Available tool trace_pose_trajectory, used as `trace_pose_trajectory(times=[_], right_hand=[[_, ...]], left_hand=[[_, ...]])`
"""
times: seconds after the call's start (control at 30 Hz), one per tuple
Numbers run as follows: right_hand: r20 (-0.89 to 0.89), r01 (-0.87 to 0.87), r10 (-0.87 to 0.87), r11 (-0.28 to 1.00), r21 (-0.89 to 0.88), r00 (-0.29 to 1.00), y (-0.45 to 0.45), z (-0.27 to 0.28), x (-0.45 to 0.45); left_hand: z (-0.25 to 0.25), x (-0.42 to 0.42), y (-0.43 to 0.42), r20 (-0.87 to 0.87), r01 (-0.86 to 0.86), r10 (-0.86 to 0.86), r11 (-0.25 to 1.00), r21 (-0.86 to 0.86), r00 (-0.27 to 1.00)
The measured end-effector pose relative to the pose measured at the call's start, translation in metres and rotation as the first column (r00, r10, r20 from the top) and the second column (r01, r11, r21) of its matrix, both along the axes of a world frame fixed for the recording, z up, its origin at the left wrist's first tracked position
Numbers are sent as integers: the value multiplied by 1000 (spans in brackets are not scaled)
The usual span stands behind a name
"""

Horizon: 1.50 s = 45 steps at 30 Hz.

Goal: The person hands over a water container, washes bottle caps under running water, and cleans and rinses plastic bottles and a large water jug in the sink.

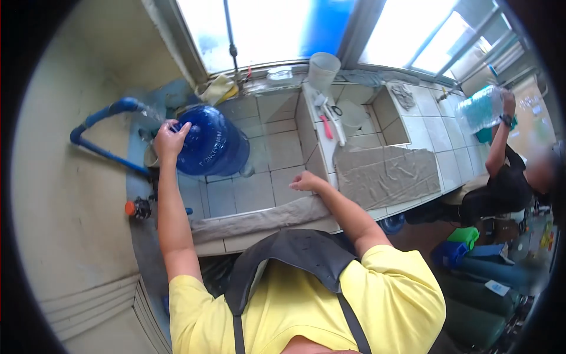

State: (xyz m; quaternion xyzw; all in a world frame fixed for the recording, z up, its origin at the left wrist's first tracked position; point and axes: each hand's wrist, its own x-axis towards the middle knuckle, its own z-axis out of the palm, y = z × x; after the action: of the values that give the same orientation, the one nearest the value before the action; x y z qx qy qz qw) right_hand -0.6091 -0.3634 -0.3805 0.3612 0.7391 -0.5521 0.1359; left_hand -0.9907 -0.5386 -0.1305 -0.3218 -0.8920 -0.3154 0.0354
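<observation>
A large blue water jug (213, 141) with raised lettering lies tilted in the tiled basin (286, 150), its neck end toward the blue pipe at the left. My left hand (170, 140) grips the jug at that neck end, fingers wrapped round its mouth. Over the front part of the basin, near the grey cloth roll (265, 218) on its edge, hovers my right hand (303, 181). Its fingers are curled together, and whether anything small is between them is hidden.
A bent blue pipe (109, 112) stands at the left wall. Right of the basin are a white bucket (324, 66), a pink-handled brush (327, 127) and a grey cloth (389, 174). Farther right, another person's hand (508, 103) holds a clear jug (480, 109).
</observation>
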Motion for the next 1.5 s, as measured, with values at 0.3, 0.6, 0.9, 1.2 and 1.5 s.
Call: trace_pose_trajectory(times=[0.3,0.6,0.9,1.2,1.5], right_hand=[[159,-200,157,931,306,975,-1,-31,2],[214,-249,189,920,302,958,-3,-22,2],[196,-269,215,909,317,957,0,-29,3],[193,-279,225,900,334,955,0,-29,2],[202,-277,218,900,336,955,-2,-24,2]], left_hand=[[-32,-9,14,-94,59,-35,962,268,995],[-34,-11,9,1,61,-64,958,281,998],[-33,-8,10,-29,53,-47,959,280,998],[-37,-13,11,5,56,-60,953,298,998],[-38,-11,9,-62,69,-52,947,313,997]])
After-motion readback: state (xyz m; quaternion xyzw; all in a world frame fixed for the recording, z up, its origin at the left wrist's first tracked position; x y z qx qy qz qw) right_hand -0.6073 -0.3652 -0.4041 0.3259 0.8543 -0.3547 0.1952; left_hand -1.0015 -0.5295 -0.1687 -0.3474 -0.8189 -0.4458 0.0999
